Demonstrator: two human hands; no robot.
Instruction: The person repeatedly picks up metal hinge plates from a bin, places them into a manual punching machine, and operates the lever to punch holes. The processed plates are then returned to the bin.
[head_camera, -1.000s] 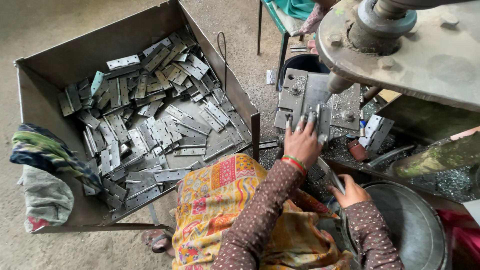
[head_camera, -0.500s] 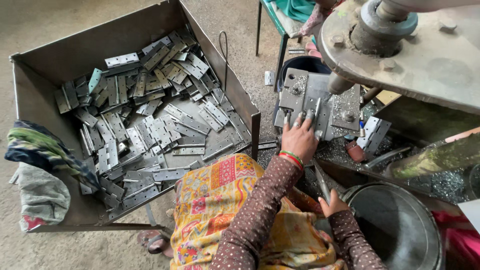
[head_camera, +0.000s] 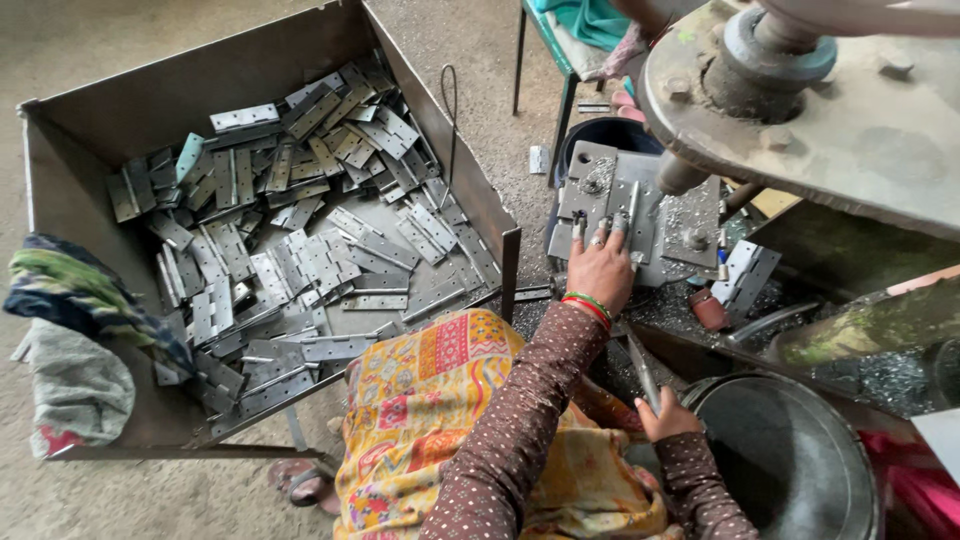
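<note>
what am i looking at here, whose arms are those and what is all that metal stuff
The single view comes from a camera worn on a person's head, looking down at their own arms in dotted brown sleeves. The left hand rests on a grey metal plate under a heavy press machine, fingers on a part there. The right hand grips a thin metal piece near a round metal tub. To the left, a big open metal bin holds a heap of flat grey hinges. A cloth hangs over the bin's edge.

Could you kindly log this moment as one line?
left hand: on press plate | right hand: holds metal strip | hinges: in bin
</note>
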